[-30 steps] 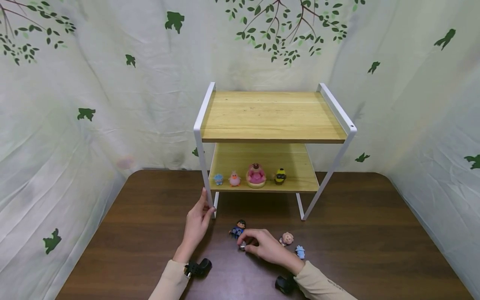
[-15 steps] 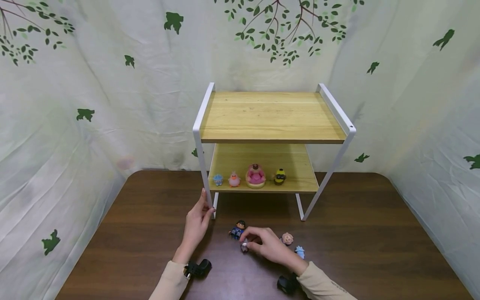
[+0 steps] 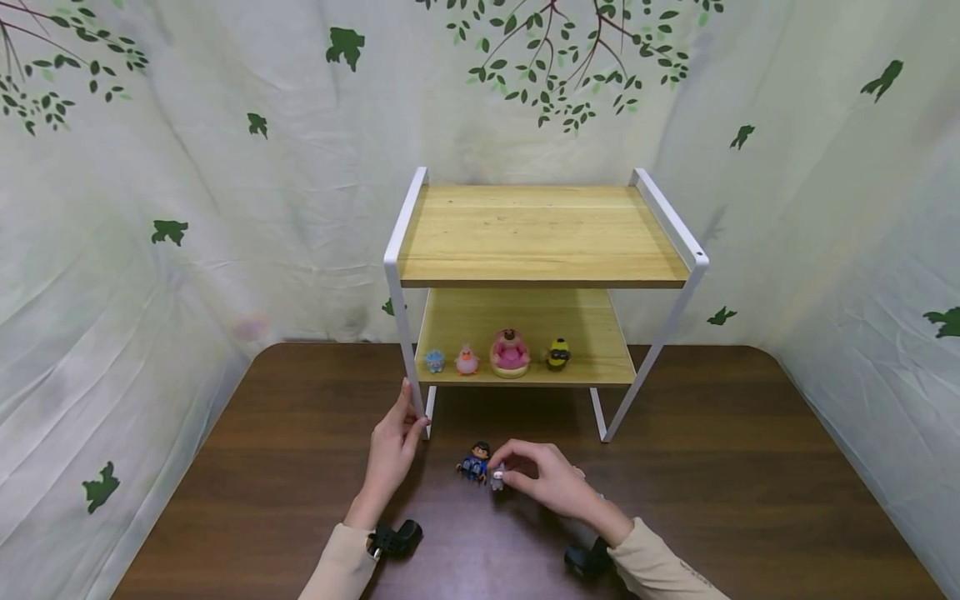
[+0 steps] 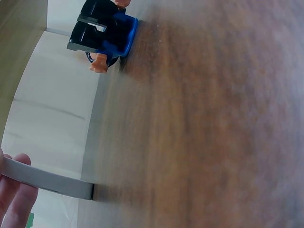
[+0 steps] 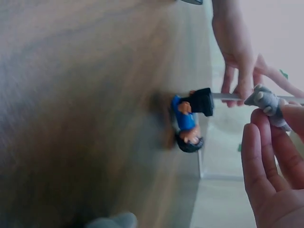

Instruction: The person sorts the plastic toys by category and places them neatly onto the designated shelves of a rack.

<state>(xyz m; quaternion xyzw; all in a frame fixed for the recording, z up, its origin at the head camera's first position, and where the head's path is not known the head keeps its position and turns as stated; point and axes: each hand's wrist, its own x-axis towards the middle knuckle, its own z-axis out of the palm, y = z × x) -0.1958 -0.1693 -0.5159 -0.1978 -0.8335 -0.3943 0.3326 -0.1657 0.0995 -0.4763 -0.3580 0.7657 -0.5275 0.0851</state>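
Observation:
My left hand (image 3: pixel 393 442) pinches the front left leg (image 3: pixel 406 333) of a two-tier wooden shelf (image 3: pixel 547 237) with a white frame; in the left wrist view, its fingers are around that leg (image 4: pixel 57 183). My right hand (image 3: pixel 551 482) pinches a small grey figurine (image 5: pixel 268 102) between thumb and fingertips, upright in the head view. Just left of it on the table lies a toy figure (image 3: pixel 476 462) with black hair and blue clothes. Behind my right hand, a pink pig figure and a light-blue figure are almost wholly hidden in the head view.
On the lower tier stand a small blue figurine (image 3: pixel 434 360), a pink chick (image 3: pixel 467 361), a large pink bear (image 3: pixel 510 353) and a yellow-black figurine (image 3: pixel 558 354). The dark wooden table (image 3: pixel 750 500) backs onto a leaf-print curtain (image 3: pixel 300 183).
My right hand has moved slightly right and away from me, lifting the grey figurine and covering the pig and light-blue figures. My left hand stays on the leg.

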